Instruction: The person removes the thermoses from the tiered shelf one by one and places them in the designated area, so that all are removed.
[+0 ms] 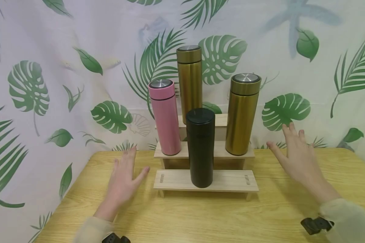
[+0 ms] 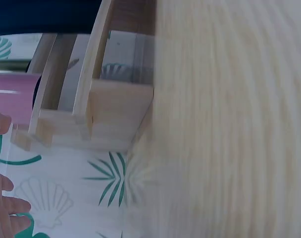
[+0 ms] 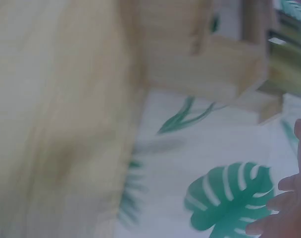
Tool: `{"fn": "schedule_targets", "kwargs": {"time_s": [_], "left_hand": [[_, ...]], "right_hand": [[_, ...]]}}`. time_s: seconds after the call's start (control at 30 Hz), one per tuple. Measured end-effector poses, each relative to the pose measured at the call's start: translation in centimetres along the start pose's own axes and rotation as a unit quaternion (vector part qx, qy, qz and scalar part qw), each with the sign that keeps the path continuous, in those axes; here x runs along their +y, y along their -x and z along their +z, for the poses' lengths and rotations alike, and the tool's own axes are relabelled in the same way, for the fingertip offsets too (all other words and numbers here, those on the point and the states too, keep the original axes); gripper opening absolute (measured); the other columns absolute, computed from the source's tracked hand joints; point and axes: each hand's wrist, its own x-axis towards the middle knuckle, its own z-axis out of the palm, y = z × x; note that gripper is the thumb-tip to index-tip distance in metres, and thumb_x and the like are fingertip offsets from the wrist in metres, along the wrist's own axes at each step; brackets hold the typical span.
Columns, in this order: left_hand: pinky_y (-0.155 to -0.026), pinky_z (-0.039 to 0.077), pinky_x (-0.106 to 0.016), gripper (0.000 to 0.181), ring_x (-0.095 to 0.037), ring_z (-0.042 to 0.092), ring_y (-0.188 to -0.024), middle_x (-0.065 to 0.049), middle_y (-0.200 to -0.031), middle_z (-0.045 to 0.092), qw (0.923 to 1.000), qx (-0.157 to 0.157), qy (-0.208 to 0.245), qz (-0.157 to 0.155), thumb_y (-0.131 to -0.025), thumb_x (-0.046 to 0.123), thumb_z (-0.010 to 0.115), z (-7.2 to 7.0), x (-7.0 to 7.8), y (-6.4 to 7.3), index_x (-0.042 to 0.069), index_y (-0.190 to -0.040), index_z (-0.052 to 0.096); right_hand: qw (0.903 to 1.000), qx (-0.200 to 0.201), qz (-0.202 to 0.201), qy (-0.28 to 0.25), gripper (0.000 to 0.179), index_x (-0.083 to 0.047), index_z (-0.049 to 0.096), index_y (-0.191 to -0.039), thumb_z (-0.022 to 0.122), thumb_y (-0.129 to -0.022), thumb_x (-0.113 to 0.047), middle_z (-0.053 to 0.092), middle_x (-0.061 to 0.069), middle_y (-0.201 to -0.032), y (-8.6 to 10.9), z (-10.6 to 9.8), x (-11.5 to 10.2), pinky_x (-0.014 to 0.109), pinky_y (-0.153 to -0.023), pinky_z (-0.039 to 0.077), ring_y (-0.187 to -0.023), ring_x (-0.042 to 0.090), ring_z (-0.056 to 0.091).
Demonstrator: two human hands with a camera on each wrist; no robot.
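Observation:
On a stepped wooden stand [image 1: 173,179] stand a black thermos bottle [image 1: 200,152] on the lowest step, a pink thermos bottle [image 1: 165,121] at the left of the middle step and a gold thermos bottle [image 1: 242,116] at its right. Another gold thermos bottle [image 1: 190,84] is upright on the top step, its base partly hidden by the black one. To the left of the stand my left hand [image 1: 123,182] is held with fingers extended, touching no bottle. My right hand [image 1: 299,160] is spread on the right side, apart from the stand and holding nothing.
The stand rests on a light wood-grain table [image 1: 182,219]. Behind it hangs a white cloth [image 1: 109,67] printed with green leaves, which also runs along the left side. Dark straps with devices sit at both wrists.

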Motion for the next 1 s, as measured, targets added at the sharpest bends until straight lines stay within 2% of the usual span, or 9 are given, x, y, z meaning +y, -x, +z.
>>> {"fn": "schedule_targets", "kwargs": {"time_s": [0.13, 0.3, 0.43, 0.57, 0.7, 0.77, 0.9, 1.0], "left_hand": [[-0.115, 0.003, -0.054, 0.080, -0.032, 0.015, -0.143, -0.012, -0.156, 0.021, 0.9998, 0.002, 0.022, 0.003, -0.096, 0.055, 0.044, 0.9, 0.8, 0.4, 0.008, -0.153, 0.015], [-0.117, 0.005, -0.050, 0.077, -0.027, 0.014, -0.144, -0.010, -0.156, 0.021, 0.9958, -0.002, 0.092, -0.005, -0.097, 0.052, 0.046, 2.3, 1.3, 0.9, 0.007, -0.153, 0.018], [-0.117, 0.005, -0.048, 0.075, -0.024, 0.011, -0.144, -0.008, -0.157, 0.019, 0.9851, -0.022, 0.170, -0.017, -0.097, 0.049, 0.047, 3.5, 1.4, 1.4, 0.006, -0.153, 0.018], [-0.116, 0.006, -0.051, 0.074, -0.025, 0.009, -0.144, -0.007, -0.158, 0.014, 0.9722, -0.034, 0.229, -0.036, -0.098, 0.047, 0.048, 4.5, 1.4, 1.8, 0.009, -0.153, 0.016], [-0.114, 0.008, -0.055, 0.073, -0.031, 0.009, -0.144, -0.006, -0.158, 0.012, 0.9658, -0.037, 0.253, -0.046, -0.098, 0.047, 0.047, 5.3, 1.1, 2.2, 0.013, -0.154, 0.015], [-0.113, 0.008, -0.057, 0.071, -0.034, 0.010, -0.143, -0.006, -0.158, 0.012, 0.9658, -0.032, 0.254, -0.042, -0.099, 0.045, 0.046, 5.7, 1.0, 2.4, 0.014, -0.154, 0.015], [-0.115, 0.008, -0.053, 0.070, -0.032, 0.011, -0.144, -0.006, -0.158, 0.015, 0.9678, -0.025, 0.250, -0.015, -0.099, 0.040, 0.048, 6.4, 0.6, 2.7, 0.010, -0.154, 0.016], [-0.116, 0.009, -0.049, 0.070, -0.030, 0.014, -0.143, -0.009, -0.157, 0.018, 0.9731, -0.019, 0.228, 0.027, -0.099, 0.036, 0.051, 6.9, 0.2, 2.8, 0.004, -0.152, 0.018]], "right_hand": [[0.9948, 0.016, -0.025, -0.097, 0.072, -0.007, 0.006, -0.154, 0.042, -0.101, -0.040, -0.004, 0.011, -0.158, -0.1, -0.7, -1.9, 0.070, -0.106, -0.001, -0.141, 0.042, -0.007], [0.9847, 0.047, -0.054, -0.159, 0.065, -0.017, 0.010, -0.155, 0.044, -0.102, -0.034, 0.005, 0.004, -0.159, -0.7, -1.3, -4.3, 0.058, -0.114, 0.006, -0.144, 0.033, 0.006], [0.9780, 0.064, -0.066, -0.187, 0.061, -0.027, 0.011, -0.154, 0.043, -0.102, -0.032, 0.009, -0.001, -0.159, -1.2, -2.0, -5.9, 0.057, -0.114, 0.010, -0.144, 0.029, 0.012], [0.9733, 0.081, -0.078, -0.200, 0.059, -0.030, 0.014, -0.154, 0.042, -0.103, -0.033, 0.013, -0.003, -0.158, -1.8, -2.7, -7.3, 0.055, -0.115, 0.012, -0.143, 0.024, 0.014], [0.9675, 0.106, -0.090, -0.211, 0.057, -0.031, 0.017, -0.153, 0.042, -0.102, -0.035, 0.016, -0.006, -0.157, -2.5, -3.2, -8.6, 0.050, -0.116, 0.012, -0.143, 0.018, 0.014], [0.9639, 0.122, -0.094, -0.217, 0.056, -0.033, 0.019, -0.153, 0.043, -0.102, -0.037, 0.017, -0.009, -0.157, -2.8, -3.5, -9.2, 0.048, -0.117, 0.013, -0.143, 0.014, 0.015], [0.9544, 0.164, -0.103, -0.227, 0.055, -0.035, 0.025, -0.151, 0.046, -0.100, -0.040, 0.020, -0.015, -0.155, -3.6, -4.2, -10.6, 0.050, -0.113, 0.024, -0.140, 0.017, 0.027], [0.9457, 0.195, -0.113, -0.234, 0.058, -0.032, 0.030, -0.150, 0.050, -0.097, -0.045, 0.022, -0.014, -0.155, -4.5, -4.8, -11.6, 0.053, -0.108, 0.033, -0.135, 0.023, 0.037]]}}
